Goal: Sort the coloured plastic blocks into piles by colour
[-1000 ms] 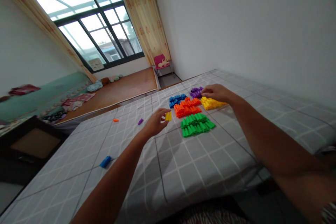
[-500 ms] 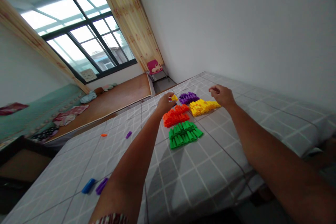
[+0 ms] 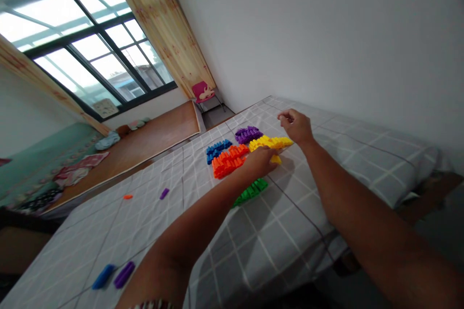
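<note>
1 yellow piece (image 3: 277,160) is clamped in the grip of the left hand (image 3: 261,160), at its fingertips, just on the near side of the yellow pile (image 3: 270,142). The orange pile (image 3: 228,160) and the green pile (image 3: 252,192) are partly hidden by that hand and its forearm. The right hand (image 3: 297,125) is held with curled fingers beside the yellow pile's wall-side end; whether its fingertips meet cannot be told. Toward the window-side edge of the cloth-covered bench (image 3: 286,241), the purple pile (image 3: 248,134) and the blue pile (image 3: 217,149) are seen. Well apart from the 5 piles, 4 loose pieces are scattered leftward: 1 orange (image 3: 128,197), 1 blue (image 3: 103,276) and 2 purple (image 3: 164,193).
</note>
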